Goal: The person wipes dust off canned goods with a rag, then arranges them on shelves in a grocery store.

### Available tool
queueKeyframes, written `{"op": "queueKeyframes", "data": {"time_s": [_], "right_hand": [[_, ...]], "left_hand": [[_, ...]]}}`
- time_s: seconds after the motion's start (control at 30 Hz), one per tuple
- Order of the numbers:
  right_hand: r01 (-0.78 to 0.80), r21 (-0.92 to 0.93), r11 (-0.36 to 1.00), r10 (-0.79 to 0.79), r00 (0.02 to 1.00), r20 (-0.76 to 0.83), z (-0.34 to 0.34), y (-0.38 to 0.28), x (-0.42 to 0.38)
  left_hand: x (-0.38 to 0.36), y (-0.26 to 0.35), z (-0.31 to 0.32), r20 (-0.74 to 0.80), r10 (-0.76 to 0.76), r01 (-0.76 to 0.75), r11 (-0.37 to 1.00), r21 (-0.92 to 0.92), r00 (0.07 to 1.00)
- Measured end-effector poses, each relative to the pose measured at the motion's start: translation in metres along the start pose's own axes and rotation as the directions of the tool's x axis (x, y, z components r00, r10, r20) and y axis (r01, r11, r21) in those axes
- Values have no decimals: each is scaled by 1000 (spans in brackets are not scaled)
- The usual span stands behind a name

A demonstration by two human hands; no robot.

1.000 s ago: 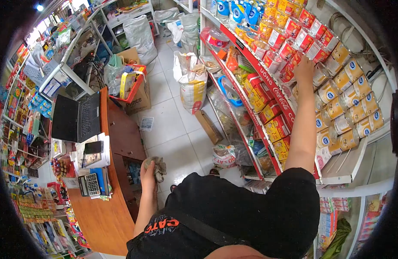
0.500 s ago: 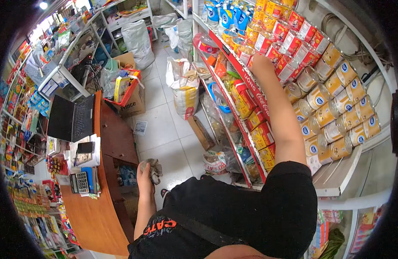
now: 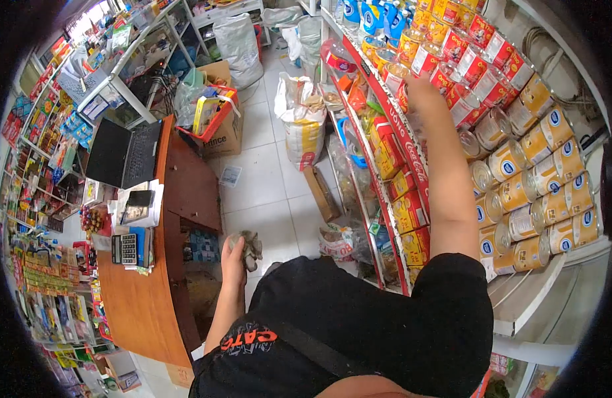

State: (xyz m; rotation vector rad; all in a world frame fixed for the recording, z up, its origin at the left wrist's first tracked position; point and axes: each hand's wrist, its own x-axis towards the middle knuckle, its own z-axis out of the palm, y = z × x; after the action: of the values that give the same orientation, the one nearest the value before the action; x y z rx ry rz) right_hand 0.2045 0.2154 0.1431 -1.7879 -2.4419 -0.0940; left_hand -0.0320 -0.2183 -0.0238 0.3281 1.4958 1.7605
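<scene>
My left hand (image 3: 232, 255) is closed around a crumpled greyish cloth (image 3: 250, 251), held low over the floor beside the wooden desk. On the right, my arm stretches out to the front of the can shelf. My right hand (image 3: 425, 99) is right at a red-labelled can (image 3: 403, 97) in the front row; its fingers are hidden behind the back of the hand, so I cannot tell whether they grip the can. Stacked red cans (image 3: 489, 86) stand just behind that hand. Gold-labelled cans (image 3: 521, 222) are piled nearer to me.
A wooden desk (image 3: 137, 312) on the left bears a laptop (image 3: 141, 156), a phone and a calculator (image 3: 125, 249). Sacks (image 3: 303, 129) and a cardboard box (image 3: 225, 136) stand along the tiled aisle. Yellow-and-red packets (image 3: 407, 212) fill the lower shelf, below blue bottles (image 3: 372, 16).
The whole view has shifted, with the shelf and desk now further right in the picture. My right hand stays at the front cans, and my left hand still holds the cloth.
</scene>
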Motion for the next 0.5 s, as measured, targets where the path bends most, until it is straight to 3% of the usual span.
{"op": "queueKeyframes", "data": {"time_s": [0.07,0.1,0.17,0.23,0.27,0.3,0.37,0.43,0.47,0.5], "right_hand": [[86,-78,993,-83,996,44,-12,3,-6],[93,-103,990,-84,993,88,-20,4,-8],[108,-148,983,-80,980,182,-34,3,-13],[82,-160,984,-59,988,142,-52,-1,-22],[68,-165,984,-48,991,122,-62,-4,-27],[142,-131,981,-149,988,-42,-69,-6,-34],[298,-100,949,-314,875,-369,-82,-11,-52],[558,-84,826,-526,707,-473,-97,-27,-62],[655,-13,756,-591,673,-445,-105,-42,-73],[738,63,672,-651,629,-425,-109,-61,-85]], "left_hand": [[2,3,4,4,52,-52,998,40,999],[8,-3,-9,117,-53,53,999,11,992],[7,9,8,60,-61,60,998,18,996],[8,15,18,32,-77,74,994,79,997],[11,12,16,104,-109,92,983,161,989],[16,8,10,174,-146,102,965,241,974],[21,6,14,249,-172,75,932,354,953],[21,7,36,273,156,-274,837,474,949],[20,10,48,300,311,-428,735,526,902],[15,23,64,312,316,-439,739,510,896]]}}
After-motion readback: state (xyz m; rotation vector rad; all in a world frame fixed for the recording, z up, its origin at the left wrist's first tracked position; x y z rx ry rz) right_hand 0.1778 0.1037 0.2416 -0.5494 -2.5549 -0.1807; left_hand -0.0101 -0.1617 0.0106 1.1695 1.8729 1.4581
